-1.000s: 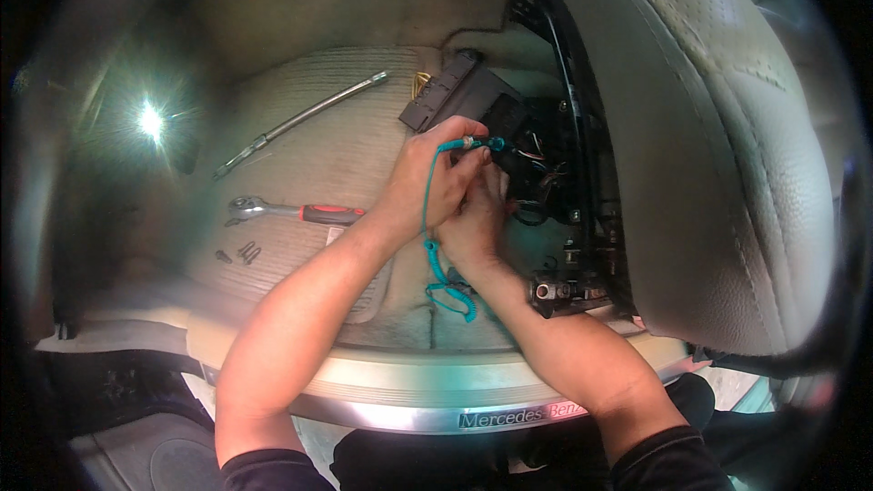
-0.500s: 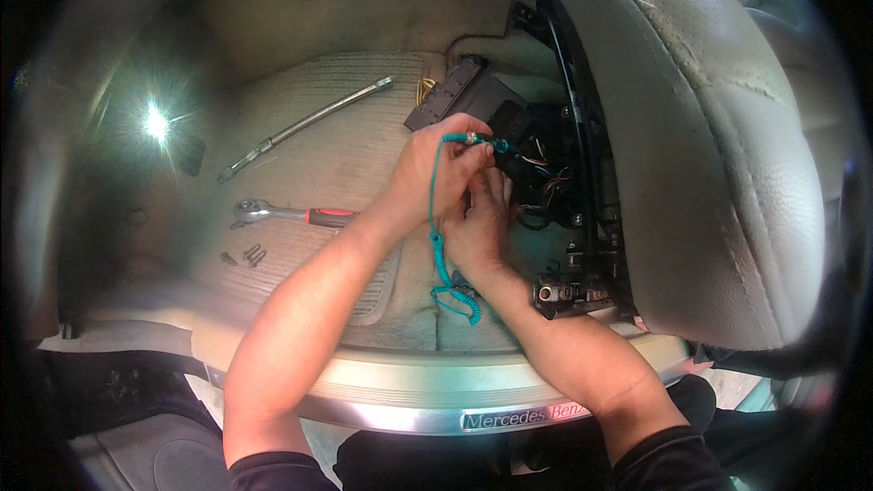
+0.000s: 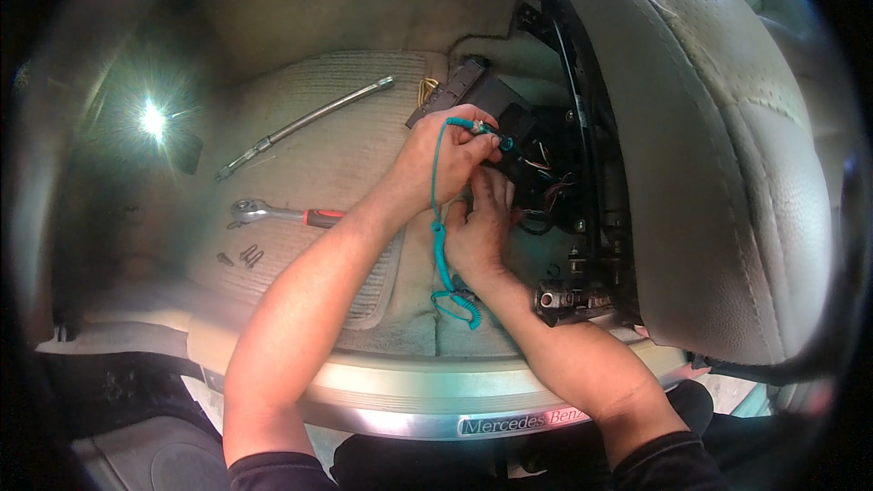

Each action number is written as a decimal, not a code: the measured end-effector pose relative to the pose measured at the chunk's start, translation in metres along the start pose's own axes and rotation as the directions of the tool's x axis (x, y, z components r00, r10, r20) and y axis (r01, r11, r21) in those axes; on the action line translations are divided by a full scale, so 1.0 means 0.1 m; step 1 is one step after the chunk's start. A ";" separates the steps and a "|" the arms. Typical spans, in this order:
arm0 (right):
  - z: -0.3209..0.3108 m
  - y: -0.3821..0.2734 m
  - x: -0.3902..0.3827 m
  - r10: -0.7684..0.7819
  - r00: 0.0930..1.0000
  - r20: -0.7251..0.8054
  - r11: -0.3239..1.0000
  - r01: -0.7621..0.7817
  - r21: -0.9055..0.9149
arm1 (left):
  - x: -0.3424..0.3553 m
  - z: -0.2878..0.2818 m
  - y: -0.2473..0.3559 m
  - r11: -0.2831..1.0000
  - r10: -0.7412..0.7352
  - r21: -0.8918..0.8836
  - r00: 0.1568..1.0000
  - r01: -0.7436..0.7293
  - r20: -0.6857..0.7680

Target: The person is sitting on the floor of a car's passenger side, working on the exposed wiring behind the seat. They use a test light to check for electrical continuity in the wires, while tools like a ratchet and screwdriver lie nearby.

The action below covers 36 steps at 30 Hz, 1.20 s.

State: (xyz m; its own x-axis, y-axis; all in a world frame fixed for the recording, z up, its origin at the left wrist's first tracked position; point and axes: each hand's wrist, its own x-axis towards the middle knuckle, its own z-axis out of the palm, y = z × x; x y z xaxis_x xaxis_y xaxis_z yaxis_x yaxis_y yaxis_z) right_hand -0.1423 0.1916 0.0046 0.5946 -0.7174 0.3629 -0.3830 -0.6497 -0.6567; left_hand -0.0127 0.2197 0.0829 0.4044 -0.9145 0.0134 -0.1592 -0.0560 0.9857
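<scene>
My left hand (image 3: 438, 156) pinches a circuit test probe (image 3: 494, 135), its tip end toward bundled wires (image 3: 546, 164) beside the seat frame. From the probe's back end a teal coiled cord (image 3: 442, 255) loops down past my wrists to the carpet. My right hand (image 3: 480, 235) sits just below, fingers closed together by the wires; what they grip is hidden. Beyond my left hand lies a dark control module box (image 3: 466, 89), with yellow wires (image 3: 427, 89) at its left side.
A leather car seat (image 3: 709, 173) with a black metal frame (image 3: 577, 100) stands at right. On the ribbed mat (image 3: 355, 141) lie a long metal bar (image 3: 305, 127) and a ratchet (image 3: 282, 212). Several bolts (image 3: 247, 256) lie nearby. A door sill (image 3: 400, 391) runs along the front; a light shines left.
The probe in my left hand has shifted slightly right and tilted more downward at its tip. My right hand has stayed nearly in place. The view has shifted slightly.
</scene>
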 end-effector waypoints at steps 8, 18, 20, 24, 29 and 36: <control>0.01 0.00 -0.02 0.018 0.999 0.042 0.997 -0.015 -0.071 | -0.04 0.04 -0.04 0.998 0.040 -0.056 0.998 -0.043 -0.050; 0.09 0.12 -0.01 -0.049 0.998 -0.042 0.999 0.049 -0.002 | -0.04 0.11 -0.04 0.999 0.053 -0.007 0.997 -0.053 -0.052; 0.09 0.11 -0.02 -0.029 0.999 -0.028 0.999 0.029 -0.018 | -0.05 0.11 -0.03 0.999 0.055 0.004 0.997 -0.055 -0.053; 0.08 0.10 -0.02 -0.003 1.000 -0.009 0.999 0.002 -0.033 | -0.05 0.10 -0.03 0.998 0.068 0.021 0.997 -0.067 -0.044; 0.10 0.12 -0.02 -0.012 1.000 -0.017 1.000 0.012 -0.001 | -0.05 0.11 -0.05 0.998 0.063 -0.024 0.997 -0.064 -0.055; 0.09 0.13 -0.01 -0.031 0.999 -0.020 1.000 0.031 -0.003 | -0.06 0.10 -0.01 0.997 0.067 0.032 0.996 -0.066 -0.052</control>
State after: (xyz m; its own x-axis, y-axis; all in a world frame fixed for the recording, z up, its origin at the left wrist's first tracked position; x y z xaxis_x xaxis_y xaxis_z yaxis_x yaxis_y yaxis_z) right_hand -0.1410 0.1861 -0.0099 0.5918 -0.7020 0.3962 -0.3668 -0.6722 -0.6431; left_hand -0.0244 0.2214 0.0800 0.4389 -0.8942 0.0885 -0.2139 -0.0083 0.9768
